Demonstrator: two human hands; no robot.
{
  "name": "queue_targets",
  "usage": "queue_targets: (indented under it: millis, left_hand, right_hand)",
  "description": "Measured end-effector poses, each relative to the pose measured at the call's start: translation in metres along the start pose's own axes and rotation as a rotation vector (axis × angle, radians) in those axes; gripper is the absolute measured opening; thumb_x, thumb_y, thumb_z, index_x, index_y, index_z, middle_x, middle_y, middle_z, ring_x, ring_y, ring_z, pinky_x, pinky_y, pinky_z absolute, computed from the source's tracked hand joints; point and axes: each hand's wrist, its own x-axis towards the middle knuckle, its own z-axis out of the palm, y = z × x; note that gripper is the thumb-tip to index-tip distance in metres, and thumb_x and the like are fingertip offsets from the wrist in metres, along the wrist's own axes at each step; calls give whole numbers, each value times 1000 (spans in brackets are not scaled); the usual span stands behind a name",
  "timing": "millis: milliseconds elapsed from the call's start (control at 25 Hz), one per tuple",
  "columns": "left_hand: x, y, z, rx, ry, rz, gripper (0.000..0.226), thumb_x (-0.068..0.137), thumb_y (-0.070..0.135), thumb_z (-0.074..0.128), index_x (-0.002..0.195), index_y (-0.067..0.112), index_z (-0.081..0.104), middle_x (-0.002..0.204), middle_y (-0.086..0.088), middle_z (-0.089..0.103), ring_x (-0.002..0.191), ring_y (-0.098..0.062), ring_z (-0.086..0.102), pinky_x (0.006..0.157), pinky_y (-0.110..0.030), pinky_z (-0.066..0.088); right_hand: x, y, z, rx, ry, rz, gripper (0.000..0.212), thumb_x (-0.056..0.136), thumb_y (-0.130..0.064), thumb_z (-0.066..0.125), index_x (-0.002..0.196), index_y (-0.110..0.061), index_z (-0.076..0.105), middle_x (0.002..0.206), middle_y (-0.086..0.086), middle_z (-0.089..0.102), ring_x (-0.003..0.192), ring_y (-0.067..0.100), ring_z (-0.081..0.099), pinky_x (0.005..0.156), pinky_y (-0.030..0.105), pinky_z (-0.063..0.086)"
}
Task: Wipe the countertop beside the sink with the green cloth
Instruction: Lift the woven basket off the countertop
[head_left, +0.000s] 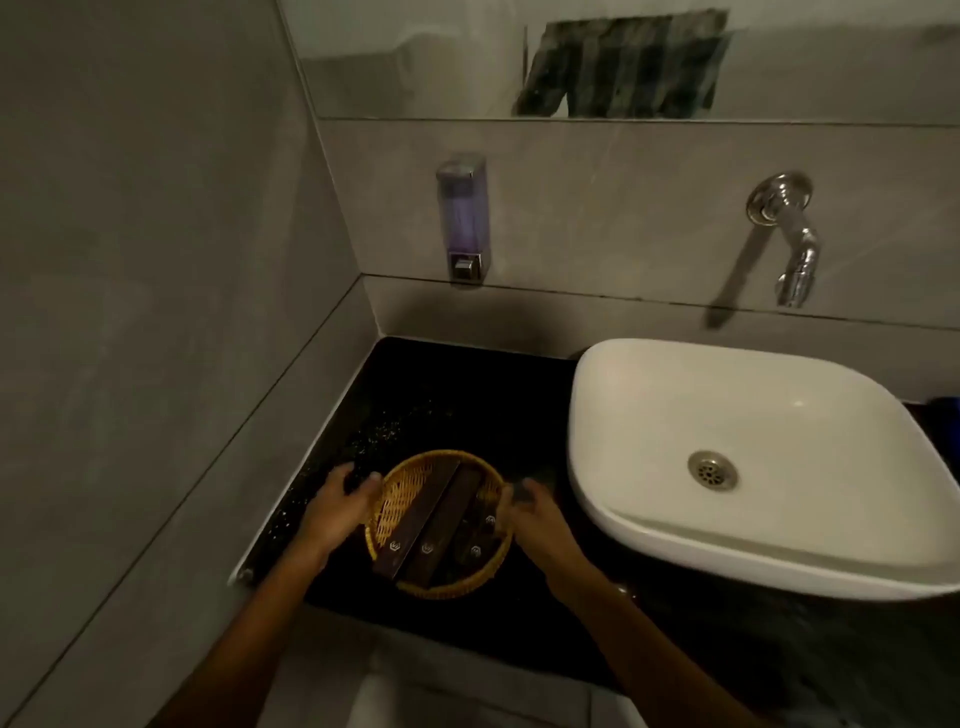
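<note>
A round yellow wicker basket (402, 480) holding several dark brown packets stands on the black speckled countertop (457, 395), left of the white sink (727, 415). My left hand (340, 512) grips the basket's left rim, thumb over the edge. My right hand (530, 512) holds the right rim. A green patterned cloth (623, 65) shows only as a reflection in the mirror at the top; I see no cloth on the counter.
A clear soap dispenser (462, 218) is fixed to the back wall above the counter. A chrome tap (795, 244) juts from the wall over the sink. Grey tiled wall closes the counter on the left. A blue object (945, 408) sits at the far right edge.
</note>
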Motion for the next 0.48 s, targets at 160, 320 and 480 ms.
queue_targets:
  millis: [160,320,480]
  left_hand:
    - [12,-5,-10,-398,-121,-141,55,95,47,43,144,23,34,117,-5,62,103,-16,58,92,-38,43]
    - [12,2,-12,-492,-139,-208,51,98,39,42,142,15,38,102,-9,68,96,-20,63,89,-35,45]
    - [-15,18,-8,-484,-214,-144,39,97,33,46,130,11,53,99,-7,72,95,-18,67,76,-29,50]
  right_hand:
    - [12,-6,-6,294,-24,140,65,91,-20,53,148,-19,22,96,0,67,72,10,69,62,25,49]
    - [5,-11,-13,366,-107,212,39,98,-34,44,126,-8,55,99,5,67,88,17,63,72,29,45]
    - [-20,5,-29,296,-110,128,29,96,-27,47,108,-8,66,109,9,72,94,18,68,74,29,49]
